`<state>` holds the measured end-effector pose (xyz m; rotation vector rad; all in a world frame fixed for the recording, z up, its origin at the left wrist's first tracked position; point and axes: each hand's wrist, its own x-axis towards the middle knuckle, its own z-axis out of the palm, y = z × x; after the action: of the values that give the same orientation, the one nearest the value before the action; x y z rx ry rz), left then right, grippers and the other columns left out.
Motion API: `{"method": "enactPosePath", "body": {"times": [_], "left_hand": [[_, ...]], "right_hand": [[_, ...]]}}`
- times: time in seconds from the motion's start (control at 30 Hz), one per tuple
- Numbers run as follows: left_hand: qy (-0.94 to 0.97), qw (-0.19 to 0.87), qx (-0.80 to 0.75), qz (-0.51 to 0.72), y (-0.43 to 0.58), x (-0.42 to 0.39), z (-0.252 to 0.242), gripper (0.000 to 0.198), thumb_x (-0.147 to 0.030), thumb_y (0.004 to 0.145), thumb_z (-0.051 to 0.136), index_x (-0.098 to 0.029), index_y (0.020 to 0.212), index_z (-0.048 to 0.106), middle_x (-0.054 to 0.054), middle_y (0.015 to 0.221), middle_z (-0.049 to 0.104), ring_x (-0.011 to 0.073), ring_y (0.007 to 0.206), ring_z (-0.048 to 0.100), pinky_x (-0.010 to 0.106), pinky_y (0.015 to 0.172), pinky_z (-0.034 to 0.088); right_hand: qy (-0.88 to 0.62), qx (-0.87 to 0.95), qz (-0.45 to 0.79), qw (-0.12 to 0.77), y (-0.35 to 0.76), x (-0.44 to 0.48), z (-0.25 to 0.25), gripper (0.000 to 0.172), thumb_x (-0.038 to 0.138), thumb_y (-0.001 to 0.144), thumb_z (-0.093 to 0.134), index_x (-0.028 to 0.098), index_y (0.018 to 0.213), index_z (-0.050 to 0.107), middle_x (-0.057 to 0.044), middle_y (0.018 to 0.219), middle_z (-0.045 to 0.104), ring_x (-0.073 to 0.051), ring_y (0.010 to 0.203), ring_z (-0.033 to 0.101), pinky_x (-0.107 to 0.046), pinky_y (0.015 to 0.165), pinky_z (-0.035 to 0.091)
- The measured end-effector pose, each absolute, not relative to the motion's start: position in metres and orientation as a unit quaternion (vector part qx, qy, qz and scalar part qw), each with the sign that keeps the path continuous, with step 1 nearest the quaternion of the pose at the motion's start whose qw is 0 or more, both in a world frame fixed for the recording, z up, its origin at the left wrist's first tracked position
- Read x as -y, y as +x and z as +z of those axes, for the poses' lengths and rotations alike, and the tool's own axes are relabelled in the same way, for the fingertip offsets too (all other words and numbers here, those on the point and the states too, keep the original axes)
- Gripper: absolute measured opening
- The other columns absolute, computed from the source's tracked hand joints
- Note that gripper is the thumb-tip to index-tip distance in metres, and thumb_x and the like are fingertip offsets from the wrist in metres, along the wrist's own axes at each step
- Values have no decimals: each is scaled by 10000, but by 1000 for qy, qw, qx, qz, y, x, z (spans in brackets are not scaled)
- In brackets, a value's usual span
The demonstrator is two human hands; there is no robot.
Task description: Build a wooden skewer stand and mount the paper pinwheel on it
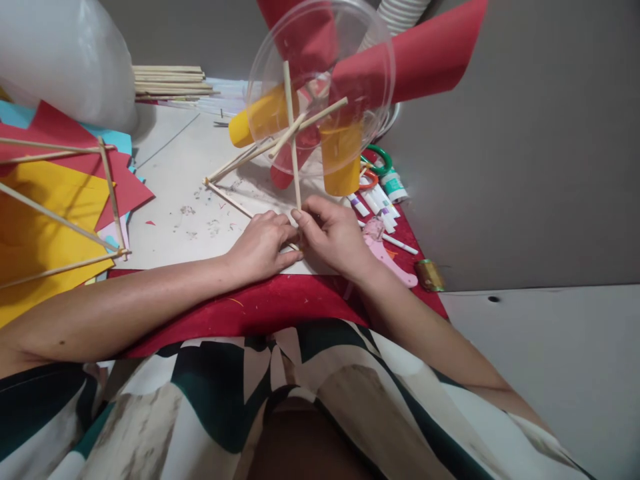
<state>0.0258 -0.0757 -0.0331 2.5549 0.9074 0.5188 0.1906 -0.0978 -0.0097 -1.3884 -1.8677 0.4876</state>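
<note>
A frame of thin wooden sticks stands on the white board, one corner bound at its left. Behind its upper part is a clear round plastic lid with red paper blades and yellow paper tubes. My right hand pinches the lower end of the upright stick between thumb and finger. My left hand is closed at the frame's near corner, its fingers round the stick ends there. The joint itself is mostly hidden by my fingers.
At the left, another stick frame lies over yellow paper and red paper. A stick bundle lies behind. At the right are scissors, white markers, a pink tool and a gold spool.
</note>
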Motion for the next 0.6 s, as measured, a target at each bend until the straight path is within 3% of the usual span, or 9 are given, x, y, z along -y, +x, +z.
{"method": "enactPosePath", "body": {"times": [0.3, 0.4, 0.6], "left_hand": [[894, 236, -309, 222, 18, 75, -24, 246, -376, 836, 722, -137, 891, 716, 78, 869, 709, 235, 867, 610, 361, 827, 467], [866, 270, -339, 251, 10, 73, -10, 190, -314, 861, 661, -144, 914, 727, 69, 878, 735, 212, 859, 640, 331, 806, 475], [822, 310, -392, 271, -20, 61, 23, 199, -224, 841, 538, -159, 763, 709, 21, 713, 717, 147, 668, 625, 280, 661, 449]], "right_hand": [[-558, 695, 256, 374, 191, 92, -19, 289, 397, 908, 520, 225, 679, 484, 30, 579, 478, -140, 561, 457, -287, 575, 347], [-552, 707, 235, 375, 191, 90, -20, 273, 381, 897, 524, 219, 680, 492, 23, 609, 501, -140, 586, 465, -284, 583, 350], [-551, 723, 227, 350, 191, 89, -20, 245, 387, 902, 535, 206, 743, 580, -4, 677, 604, -156, 627, 525, -288, 608, 386]]}}
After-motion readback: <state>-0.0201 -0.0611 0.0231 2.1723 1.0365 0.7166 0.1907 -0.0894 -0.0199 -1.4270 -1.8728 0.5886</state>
